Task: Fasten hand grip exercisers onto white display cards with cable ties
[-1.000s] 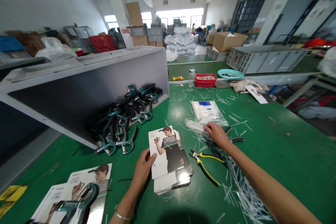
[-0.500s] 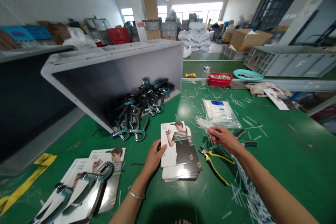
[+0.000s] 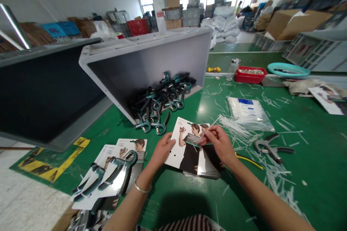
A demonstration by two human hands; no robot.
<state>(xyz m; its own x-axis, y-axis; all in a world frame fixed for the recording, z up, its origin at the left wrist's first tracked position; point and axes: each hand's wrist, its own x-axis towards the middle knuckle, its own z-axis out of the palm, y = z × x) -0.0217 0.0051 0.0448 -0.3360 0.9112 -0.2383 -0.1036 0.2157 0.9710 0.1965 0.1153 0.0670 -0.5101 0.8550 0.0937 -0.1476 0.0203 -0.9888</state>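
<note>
My left hand point(image 3: 162, 149) grips the left edge of a printed backing card point(image 3: 179, 151), thumb on its face. More such cards point(image 3: 210, 166) lie stacked beneath and to the right. My right hand point(image 3: 218, 144) pinches a thin white cable tie point(image 3: 210, 127) over the card. Right of it spreads a pile of cable ties point(image 3: 231, 126) beside a clear bag of them point(image 3: 249, 113). Yellow-handled cutters point(image 3: 251, 160) are mostly hidden by my right forearm. On the left, teal and black hand grips point(image 3: 119, 169) rest on two more cards point(image 3: 135, 166).
A grey crate point(image 3: 146, 39) lies on its side, with several hand grips point(image 3: 162, 104) spilling out. Grey-handled pliers point(image 3: 271, 148) lie at the right. Farther back are a glass jar point(image 3: 233, 69), a red tray point(image 3: 251, 75) and a turquoise basin point(image 3: 288, 69).
My right hand has moved left from the cable tie pile to the cards, bringing a tie. My left hand has lifted and tilted the top card. The view has swung left.
</note>
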